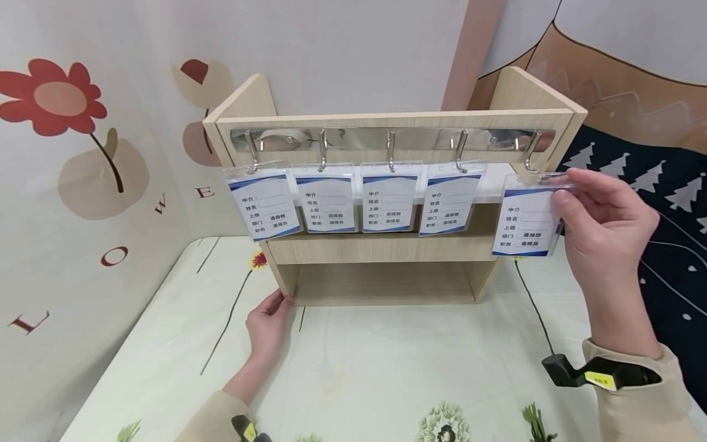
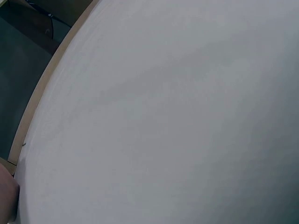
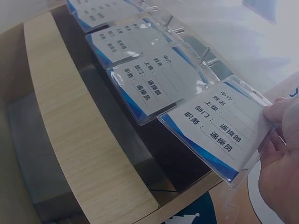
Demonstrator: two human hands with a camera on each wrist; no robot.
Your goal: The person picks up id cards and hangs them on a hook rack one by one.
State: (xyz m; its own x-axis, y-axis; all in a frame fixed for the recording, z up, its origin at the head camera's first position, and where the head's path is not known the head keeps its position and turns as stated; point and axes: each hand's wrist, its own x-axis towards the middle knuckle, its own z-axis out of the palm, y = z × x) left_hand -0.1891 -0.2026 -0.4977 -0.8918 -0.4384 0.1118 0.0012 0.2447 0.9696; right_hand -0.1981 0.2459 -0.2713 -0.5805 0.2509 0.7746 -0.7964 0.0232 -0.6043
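My right hand [image 1: 610,218] pinches a clear-sleeved name badge [image 1: 525,224] by its upper right corner, thumb in front. The badge's top edge is at the rightmost hook [image 1: 533,152]; whether the hook passes through its slot I cannot tell. In the right wrist view the same badge [image 3: 219,128] tilts beside its neighbours. Several like badges [image 1: 389,199] hang from the other hooks on a shiny metal strip. The strip runs along the front of a small wooden shelf [image 1: 381,250]. At the shelf's lower left corner, my left hand [image 1: 269,325] grips the side panel's edge.
A table with a pale, flower-printed cloth [image 1: 359,362] bears the shelf. Behind and to the left hangs a light curtain [image 1: 353,55] with printed flowers and letters. Dark fabric with printed trees [image 1: 679,258] is at the right.
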